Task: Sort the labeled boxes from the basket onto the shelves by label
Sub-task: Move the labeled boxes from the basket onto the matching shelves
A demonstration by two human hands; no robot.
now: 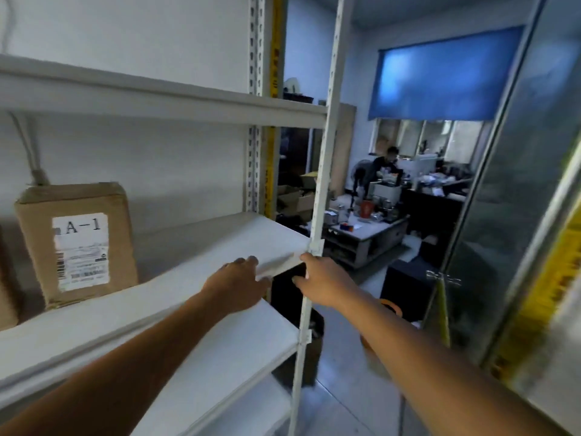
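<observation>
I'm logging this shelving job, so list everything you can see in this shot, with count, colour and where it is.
cardboard box: one, brown, white label reading A-1, upright at the left of the middle shelf
second box: one, brown, only an edge showing at the far left
shelf boards: several, white, stacked levels on the left
shelf upright: one, white, at the front right corner of the rack
window blind: one, blue, upper right in the far room
desks with clutter: details too small to tell, far room
seated person: one, dark top, behind the desks
glass door: one, grey, right side
left hand: open, on the middle shelf's front edge
right hand: open, at the upright
</observation>
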